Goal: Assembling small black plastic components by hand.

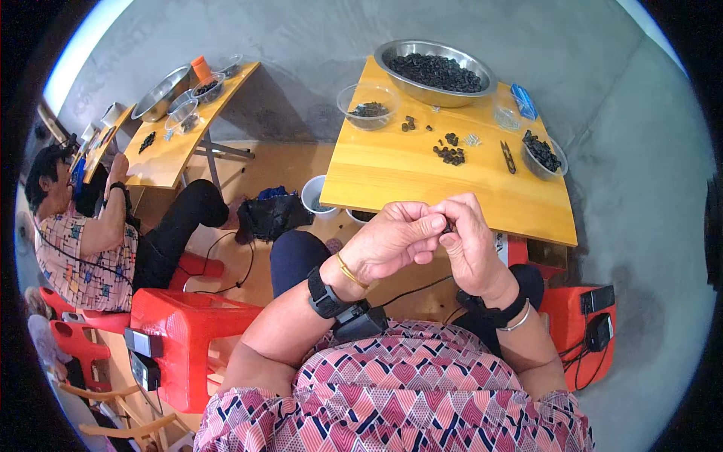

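Note:
My left hand [399, 237] and my right hand [476, 248] meet in front of the table's near edge, fingers pinched together. Between the fingertips shows a small black part [449, 227], mostly covered, its exact kind too small to tell. Beyond my hands, on the yellow wooden table [376, 173], lie a group of small black parts [449, 155] and a little heap of shiny silver pieces [472, 140]. Dark tweezers [508, 157] rest to the right of them. A clear bowl of black parts [542, 154] stands at the right edge.
A large steel basin [486, 90] full of black parts stands at the back, with clear tubs [369, 113] nearby and a blue packet [524, 102]. A white bucket [312, 197] is below. Red stools [184, 331] flank me; another person [90, 233] sits at the left table.

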Demonstrator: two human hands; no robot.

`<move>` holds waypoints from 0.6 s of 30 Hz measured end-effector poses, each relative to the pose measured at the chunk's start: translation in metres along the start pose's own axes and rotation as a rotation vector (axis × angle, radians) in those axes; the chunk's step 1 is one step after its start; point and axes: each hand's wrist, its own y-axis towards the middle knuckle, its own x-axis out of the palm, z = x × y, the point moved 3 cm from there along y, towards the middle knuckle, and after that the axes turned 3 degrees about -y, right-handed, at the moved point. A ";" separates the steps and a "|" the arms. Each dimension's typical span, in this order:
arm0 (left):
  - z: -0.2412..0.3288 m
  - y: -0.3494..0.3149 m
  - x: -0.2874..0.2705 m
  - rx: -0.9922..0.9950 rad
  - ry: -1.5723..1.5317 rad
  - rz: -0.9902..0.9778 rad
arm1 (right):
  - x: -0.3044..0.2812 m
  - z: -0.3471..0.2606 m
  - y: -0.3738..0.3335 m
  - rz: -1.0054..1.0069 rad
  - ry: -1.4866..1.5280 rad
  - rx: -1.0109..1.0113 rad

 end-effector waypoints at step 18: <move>-0.003 0.006 -0.014 0.123 -0.106 0.209 | 0.009 0.028 -0.014 0.143 0.309 0.369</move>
